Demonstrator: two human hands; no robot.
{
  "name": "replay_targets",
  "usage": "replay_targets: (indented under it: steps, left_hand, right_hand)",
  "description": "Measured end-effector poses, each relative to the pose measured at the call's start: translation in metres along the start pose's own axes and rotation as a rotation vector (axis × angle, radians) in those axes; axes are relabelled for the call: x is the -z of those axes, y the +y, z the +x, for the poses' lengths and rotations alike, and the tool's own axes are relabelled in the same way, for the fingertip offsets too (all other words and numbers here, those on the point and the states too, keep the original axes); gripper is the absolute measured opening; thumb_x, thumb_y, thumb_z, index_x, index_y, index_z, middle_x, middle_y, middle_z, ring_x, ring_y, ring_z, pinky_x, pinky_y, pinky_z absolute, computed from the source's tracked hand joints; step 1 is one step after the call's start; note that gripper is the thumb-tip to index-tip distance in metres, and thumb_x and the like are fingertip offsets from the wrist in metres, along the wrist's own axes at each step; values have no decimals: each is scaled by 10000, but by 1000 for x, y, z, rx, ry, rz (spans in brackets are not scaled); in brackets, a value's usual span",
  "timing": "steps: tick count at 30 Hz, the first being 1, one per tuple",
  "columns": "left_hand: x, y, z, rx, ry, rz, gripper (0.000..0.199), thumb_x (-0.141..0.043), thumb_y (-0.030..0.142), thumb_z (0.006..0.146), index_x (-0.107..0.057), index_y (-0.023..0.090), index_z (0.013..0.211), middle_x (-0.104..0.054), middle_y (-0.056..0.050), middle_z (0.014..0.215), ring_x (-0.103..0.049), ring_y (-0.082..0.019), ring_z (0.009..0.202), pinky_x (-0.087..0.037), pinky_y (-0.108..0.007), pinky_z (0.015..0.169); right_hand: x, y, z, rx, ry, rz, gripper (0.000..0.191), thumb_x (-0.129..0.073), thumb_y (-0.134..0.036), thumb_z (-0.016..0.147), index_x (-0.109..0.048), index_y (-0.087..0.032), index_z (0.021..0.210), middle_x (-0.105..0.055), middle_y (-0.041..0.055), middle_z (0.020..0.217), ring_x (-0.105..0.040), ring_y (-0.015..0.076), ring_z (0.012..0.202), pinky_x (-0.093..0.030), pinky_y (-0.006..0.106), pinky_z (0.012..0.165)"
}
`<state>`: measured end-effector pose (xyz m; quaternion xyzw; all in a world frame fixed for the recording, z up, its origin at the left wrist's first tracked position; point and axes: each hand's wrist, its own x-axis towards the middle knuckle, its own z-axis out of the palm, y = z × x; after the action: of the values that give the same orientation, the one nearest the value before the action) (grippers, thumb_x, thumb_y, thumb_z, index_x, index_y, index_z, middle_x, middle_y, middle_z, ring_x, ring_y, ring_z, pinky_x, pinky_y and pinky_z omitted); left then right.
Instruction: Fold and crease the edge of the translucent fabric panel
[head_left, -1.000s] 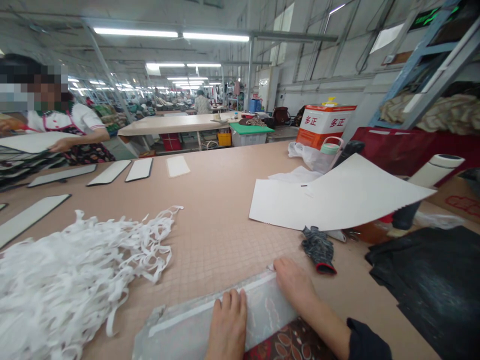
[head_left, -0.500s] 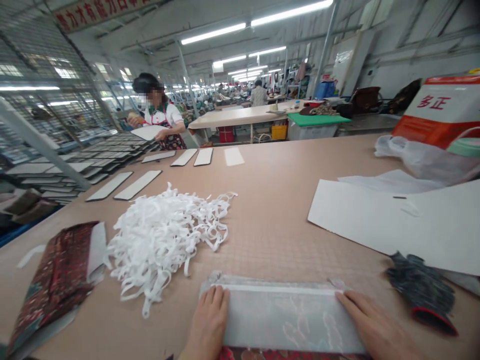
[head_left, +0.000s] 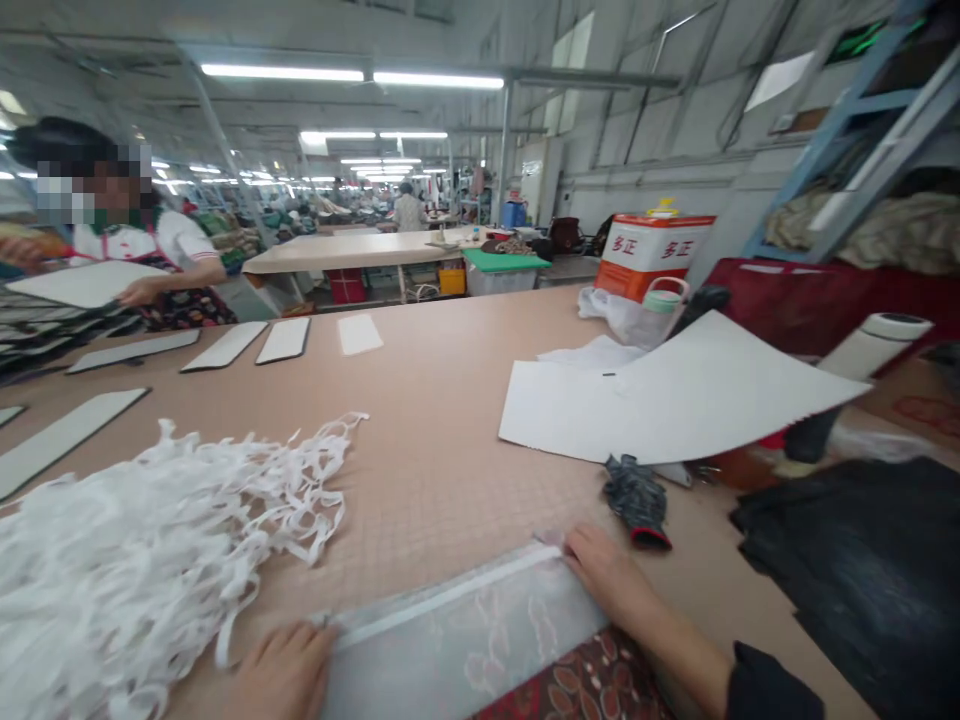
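A grey-white fabric piece lies at the bottom centre of the table, with a white strip along its far edge and red-brown patterned cloth at its near side. My left hand rests at the fabric's left end, fingers closed on the edge. At its upper right corner, my right hand has its fingers pressed together on the fabric. A heap of white straps spreads to the left. Beyond my right hand lies a dark grey glove with a red cuff.
A large white sheet lies at the right, with a plastic bag and an orange-white tin behind it. Black material covers the right edge. White panels lie at far left, near a person holding a board.
The view has swung to the right, so the straps and panels sit further left. The fabric now appears tilted, its right end higher, with both hands still on it.
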<state>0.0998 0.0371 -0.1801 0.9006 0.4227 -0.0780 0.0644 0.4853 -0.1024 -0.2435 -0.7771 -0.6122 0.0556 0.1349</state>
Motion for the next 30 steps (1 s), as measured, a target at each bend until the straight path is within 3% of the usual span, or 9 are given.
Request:
replay_targets:
  steps: [2,5,9,13,15,19,30]
  left_hand:
    - [8,23,22,-59,10,-21,338,-382,127,778,-629,210,994,-628,-71,988,-549,-224,954,-392,-401,882]
    - [12,77,55,-240,13,-128,341,-413,103,757,-612,229,1005,-619,-46,983,-539,-196,948,-397,-350,865]
    - [9,144,90,-358,53,-255,288,-452,132,766,-598,216,1000,-605,-39,1000,-521,-188,955,-394,-326,857]
    - [-2,182,112,-380,131,-340,300,-442,156,794,-556,182,1071,-581,-53,1049,-494,-186,999,-371,-320,884]
    - [-9,192,119,-372,161,-362,308,-438,159,800,-542,181,1089,-577,-51,1053,-488,-182,1004,-363,-315,887]
    - [-19,202,125,-332,187,-364,288,-447,171,800,-547,183,1070,-579,-48,1037,-490,-185,991,-359,-318,875]
    - [-31,201,126,-328,247,-329,250,-455,209,807,-568,207,1030,-571,-43,1032,-492,-189,979,-349,-322,859]
  right_hand:
    - [1,-3,1,-17,-2,-25,87,-472,-144,791,-537,-180,747,-579,67,808,-531,203,808,-421,313,731]
    - [12,-8,2,-22,-22,-25,91,-470,-124,779,-522,-183,733,-579,67,815,-527,203,814,-410,306,722]
    - [29,-12,3,-91,-79,97,74,-458,-159,787,-497,-191,734,-579,52,796,-531,188,769,-399,290,686]
    - [30,-11,7,-161,-79,316,34,-480,-189,777,-484,-199,809,-572,17,793,-528,154,734,-391,253,656]
    - [25,-11,11,-165,-58,308,104,-518,-159,732,-494,-195,826,-566,20,826,-520,157,776,-387,253,688]
    - [16,-12,16,-156,-76,218,58,-501,-140,729,-510,-193,752,-557,27,835,-505,169,827,-375,264,725]
    - [15,-10,13,-146,-60,186,94,-476,-126,738,-526,-188,787,-572,36,857,-509,174,840,-380,263,730]
